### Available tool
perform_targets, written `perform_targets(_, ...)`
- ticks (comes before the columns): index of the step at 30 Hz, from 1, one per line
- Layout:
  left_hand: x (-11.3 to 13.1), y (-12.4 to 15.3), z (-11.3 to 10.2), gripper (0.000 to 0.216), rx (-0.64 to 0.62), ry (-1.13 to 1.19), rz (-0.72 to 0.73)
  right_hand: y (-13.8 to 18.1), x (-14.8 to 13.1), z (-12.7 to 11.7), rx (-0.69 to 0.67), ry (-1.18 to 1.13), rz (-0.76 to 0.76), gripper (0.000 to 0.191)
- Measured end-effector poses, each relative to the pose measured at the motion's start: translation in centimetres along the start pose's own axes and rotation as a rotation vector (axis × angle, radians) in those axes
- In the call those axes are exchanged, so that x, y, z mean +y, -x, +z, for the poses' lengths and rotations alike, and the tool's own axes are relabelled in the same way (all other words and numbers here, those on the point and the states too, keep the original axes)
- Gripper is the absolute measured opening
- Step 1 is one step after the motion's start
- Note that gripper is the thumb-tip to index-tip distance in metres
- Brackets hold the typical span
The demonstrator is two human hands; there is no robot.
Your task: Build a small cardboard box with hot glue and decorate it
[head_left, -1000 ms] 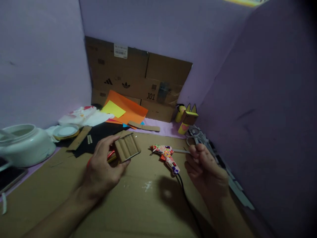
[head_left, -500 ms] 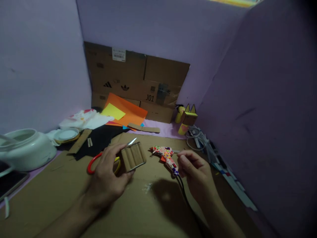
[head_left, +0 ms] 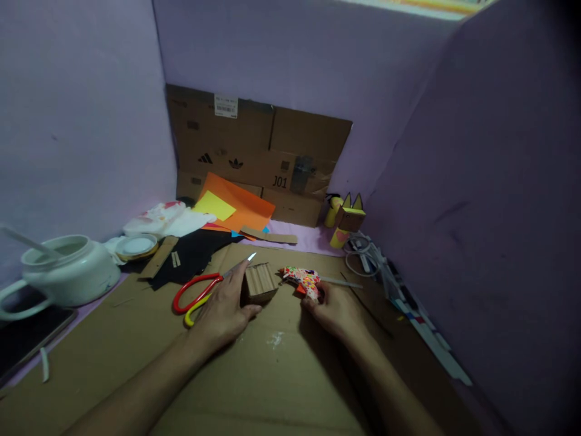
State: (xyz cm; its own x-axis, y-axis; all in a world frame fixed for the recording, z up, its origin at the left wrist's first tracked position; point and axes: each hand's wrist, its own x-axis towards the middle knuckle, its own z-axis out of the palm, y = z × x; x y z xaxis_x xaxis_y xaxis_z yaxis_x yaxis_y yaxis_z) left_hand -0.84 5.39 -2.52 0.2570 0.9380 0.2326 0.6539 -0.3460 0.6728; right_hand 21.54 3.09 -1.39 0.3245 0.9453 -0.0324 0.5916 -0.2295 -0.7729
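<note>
My left hand [head_left: 222, 312] grips a small ridged cardboard block [head_left: 260, 281] and holds it down on the brown cardboard sheet [head_left: 254, 375]. Just right of the block lies a colourful patterned glue gun [head_left: 302, 280] with a clear glue stick [head_left: 340, 282] poking out of its back. My right hand [head_left: 333, 310] is closed round the gun's handle, covering it. Red and yellow handled scissors [head_left: 200, 292] lie beside my left hand, blade tip pointing toward the back.
A white pot [head_left: 68, 278] and a round lid [head_left: 136, 246] sit at the left, with black, orange and yellow paper [head_left: 236, 206] behind. Flattened boxes [head_left: 258, 157] lean on the back wall. A small cardboard cat figure [head_left: 347, 218] and coiled cables [head_left: 363, 254] sit at the right.
My right hand let go of the glue stick, moved left and down, and closed on the glue gun's handle. My left hand lowered the cardboard block to the sheet, uncovering the scissors.
</note>
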Motion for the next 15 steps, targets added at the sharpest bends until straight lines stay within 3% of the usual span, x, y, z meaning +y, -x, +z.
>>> perform_targets(5,-0.3,0.2,-0.7,0.087,0.019,-0.022,0.018,0.3,-0.6,0.1,-0.094,-0.37,-0.009,0.025)
perform_targets(9,0.5,0.5,-2.0,0.07,0.244,0.177,0.121,2.0,-1.8,-0.6,-0.079,-0.568,-0.091,0.037)
perform_targets(11,1.5,0.7,-2.5,0.056,0.342,0.345,0.074,2.9,-2.3,-0.7,-0.095,-0.644,-0.117,0.037)
perform_targets(13,2.7,0.9,-2.8,0.047,0.333,0.501,-0.018,3.8,-2.6,-0.6,-0.12,-0.727,-0.136,0.035)
perform_targets(15,3.9,1.1,-2.7,0.042,0.232,0.644,-0.101,4.5,-2.8,-0.3,-0.145,-0.779,-0.148,0.033)
